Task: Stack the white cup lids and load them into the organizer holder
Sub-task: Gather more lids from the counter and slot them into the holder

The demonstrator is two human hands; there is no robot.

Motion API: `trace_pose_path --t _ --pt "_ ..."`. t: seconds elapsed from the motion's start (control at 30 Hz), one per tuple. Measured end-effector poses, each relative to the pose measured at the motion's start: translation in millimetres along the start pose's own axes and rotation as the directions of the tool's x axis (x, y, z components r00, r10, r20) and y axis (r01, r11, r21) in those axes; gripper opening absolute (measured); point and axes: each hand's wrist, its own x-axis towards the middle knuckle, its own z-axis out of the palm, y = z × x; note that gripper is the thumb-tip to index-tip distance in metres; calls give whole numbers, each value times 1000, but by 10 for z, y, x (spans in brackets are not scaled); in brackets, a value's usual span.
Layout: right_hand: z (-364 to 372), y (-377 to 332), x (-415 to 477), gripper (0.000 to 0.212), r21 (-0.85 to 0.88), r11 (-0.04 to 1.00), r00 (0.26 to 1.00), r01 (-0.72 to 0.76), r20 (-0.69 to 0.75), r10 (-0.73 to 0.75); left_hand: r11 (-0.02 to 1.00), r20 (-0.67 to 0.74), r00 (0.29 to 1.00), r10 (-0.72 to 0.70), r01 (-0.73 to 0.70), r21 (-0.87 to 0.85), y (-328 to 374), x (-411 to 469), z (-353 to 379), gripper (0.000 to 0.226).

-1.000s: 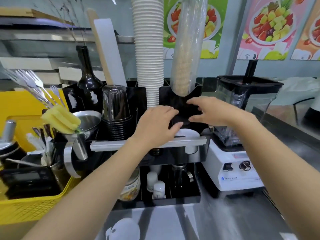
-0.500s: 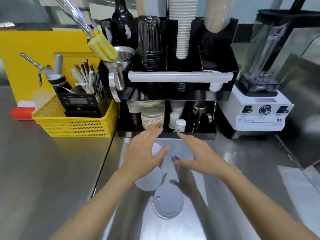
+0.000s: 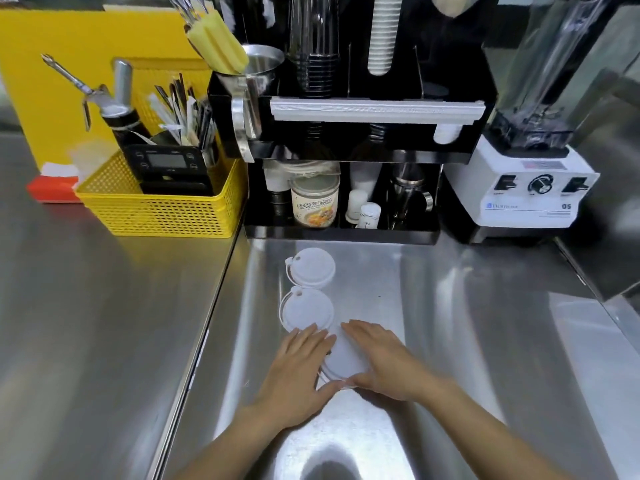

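1. White round plastic cup lids lie in a row on the brushed steel counter (image 3: pixel 450 341): the nearest lid (image 3: pixel 343 358) sits between both hands, a middle lid (image 3: pixel 306 311) lies just beyond it, and a far lid (image 3: pixel 311 268) lies beyond that, its edge meeting the middle one.
2. The left hand (image 3: pixel 298 372) and the right hand (image 3: pixel 384 362) cup the nearest lid from either side, fingers spread and lightly curved against its rim; whether it is off the steel cannot be told.
3. Likely risk: thin edges show beneath the nearest lid, so more than one may be there, and a loose squeeze on slick steel could let the lower one slide out or the stack go crooked.
4. Another risk: moving the nearest lid forward could nudge the middle lid, which would push the far lid toward the black organizer holder (image 3: pixel 346 133).
5. Loading could snag if the stack is uneven, since the holder's slots already hold cups.
6. Writing: the white blender base (image 3: pixel 526 192) carries a blue brand word too blurred to read, plus "05"; a printed can (image 3: pixel 314 202) in the lower shelf bears characters too small to make out.
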Motion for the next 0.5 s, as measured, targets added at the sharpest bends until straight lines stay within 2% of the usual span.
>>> trace_pose_path --t 0.13,0.23,0.37,0.5 --pt "-14 4 -24 82 38 999 999 -5 -53 7 998 -21 1000 -5 4 -65 1 41 -31 89" --pt "-173 -7 -44 85 64 998 993 -5 -113 12 993 -72 996 51 -58 -99 47 155 -184 94" --pt "-587 6 -30 78 112 993 974 33 -228 -6 985 -166 971 172 -168 35 79 441 -488 65" --pt "-1104 -4 41 76 90 994 933 69 -359 -33 957 -238 929 282 -255 138 188 860 -922 55"
